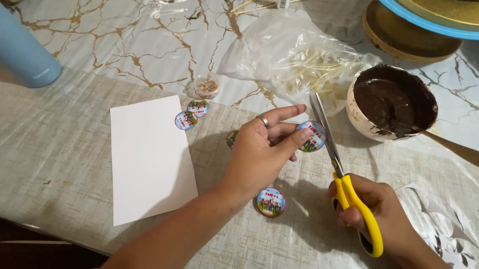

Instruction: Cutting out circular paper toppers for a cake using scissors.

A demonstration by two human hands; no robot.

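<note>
A small round sticker [313, 137] with bright cartoon colours and a blue edge is pinched in the left hand [261, 156]. One more [271, 202] lies on the desk [32, 143] just below that hand. Two others [191, 114] lie touching beside the white card [148, 159].

Beyond our right hand we see a bowl of chocolate [388, 105] with a wooden spoon [462, 151]; far left of our left hand, a blue bottle [1, 32] lies on the desk [32, 143].
</note>
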